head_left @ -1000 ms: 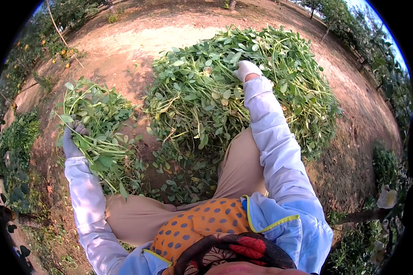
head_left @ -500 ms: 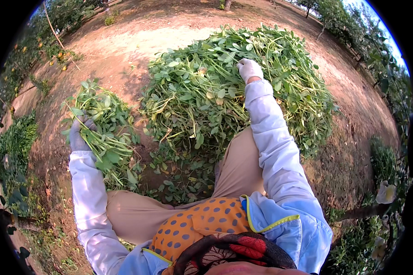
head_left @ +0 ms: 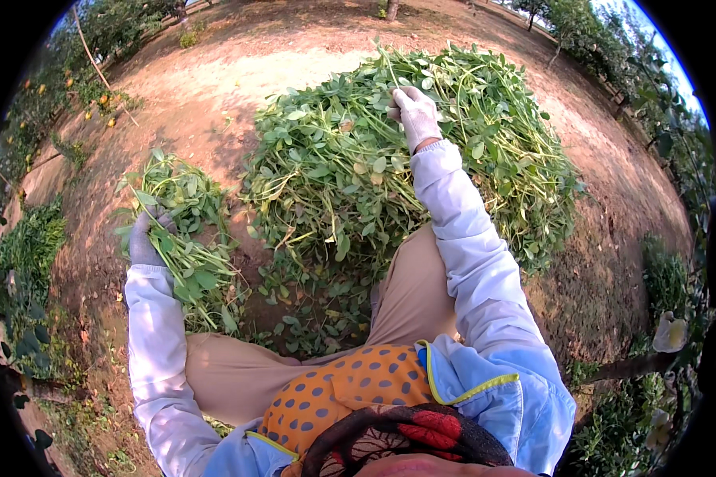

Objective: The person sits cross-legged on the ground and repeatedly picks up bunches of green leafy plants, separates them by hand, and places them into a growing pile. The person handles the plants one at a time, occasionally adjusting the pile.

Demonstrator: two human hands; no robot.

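Note:
In front of my knees lies a large heap of cut green leafy plants (head_left: 334,179), with long pale stems among the leaves. My right hand (head_left: 416,118), in a whitish glove, is over the upper part of the heap. Its fingers are closed on a thin green stem (head_left: 391,67), which sticks up past the fingertips. On the left, my left hand (head_left: 145,241), in a grey glove, is wrapped round a bunch of leafy stems (head_left: 197,277). That bunch spreads above and below the hand, and leaves partly hide the fingers.
Bare brown soil (head_left: 215,87) with sun patches surrounds the heap. Loose leaves (head_left: 314,322) litter the ground between my legs. Trees stand along the far edge, some with orange fruit (head_left: 103,99) at left. A pale flower (head_left: 670,332) is at far right.
My right hand has moved slightly left and up on the heap, and a stem now rises from its fingers. My left hand has shifted a little right with its bunch.

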